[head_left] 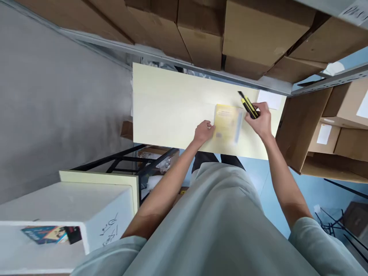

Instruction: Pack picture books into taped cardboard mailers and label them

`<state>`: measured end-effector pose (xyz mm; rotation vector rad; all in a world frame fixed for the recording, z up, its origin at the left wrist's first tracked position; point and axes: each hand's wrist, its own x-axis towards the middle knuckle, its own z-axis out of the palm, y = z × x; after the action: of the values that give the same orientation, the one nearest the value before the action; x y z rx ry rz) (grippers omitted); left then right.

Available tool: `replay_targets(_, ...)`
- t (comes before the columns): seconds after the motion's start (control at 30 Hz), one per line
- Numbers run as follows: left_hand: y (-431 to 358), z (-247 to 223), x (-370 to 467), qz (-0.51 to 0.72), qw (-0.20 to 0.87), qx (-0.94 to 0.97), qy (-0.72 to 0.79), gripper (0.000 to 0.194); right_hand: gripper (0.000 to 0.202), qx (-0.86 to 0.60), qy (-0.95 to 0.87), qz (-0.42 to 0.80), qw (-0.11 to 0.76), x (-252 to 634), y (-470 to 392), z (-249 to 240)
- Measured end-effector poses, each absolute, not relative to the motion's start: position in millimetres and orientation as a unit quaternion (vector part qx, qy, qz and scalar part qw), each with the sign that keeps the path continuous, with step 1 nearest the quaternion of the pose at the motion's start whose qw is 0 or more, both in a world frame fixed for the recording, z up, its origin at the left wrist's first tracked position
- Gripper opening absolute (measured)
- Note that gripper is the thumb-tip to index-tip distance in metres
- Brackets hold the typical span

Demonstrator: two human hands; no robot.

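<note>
On the pale tabletop [172, 103] lies a flat yellow box [227, 122] with blurred print and a grey-blue strip along its right side. My left hand [204, 131] is at the box's left edge, its fingers curled against it. In my right hand [261, 119] is a black and yellow utility knife [249, 106], gripped by the handle. The knife's dark tip points up and left, above and to the right of the box, apart from it. Motion blur hides the writing on the box.
A white paper [269, 99] lies at the table's far right corner. Cardboard boxes [258, 34] fill the shelf beyond the table. More cardboard boxes [324, 132] stand at the right. A white foam box [109, 218] sits at lower left, near a grey wall [57, 103].
</note>
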<state>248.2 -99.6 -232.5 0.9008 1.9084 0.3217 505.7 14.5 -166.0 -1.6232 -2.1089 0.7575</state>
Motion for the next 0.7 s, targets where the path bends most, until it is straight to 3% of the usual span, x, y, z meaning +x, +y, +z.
replay_targets(0.2, -94.3, -264.9, 264.9, 0.21, 0.463, 0.339, 0.792, 0.019, 0.036, -0.53, -0.779, 0.316, 0.114, 481.7, 31.8, -243.8)
replay_targets(0.43, -91.1, -275.7, 251.4, 0.248, 0.492, 0.281, 0.786, 0.012, 0.03, -0.479, -0.808, 0.341, 0.047, 453.4, 47.3, -260.9)
replay_targets(0.7, -91.2, -277.6, 239.3, 0.236, 0.531, 0.251, 0.774, 0.012, 0.029, -0.491, -0.796, 0.346, 0.069, 448.2, 46.9, -272.5)
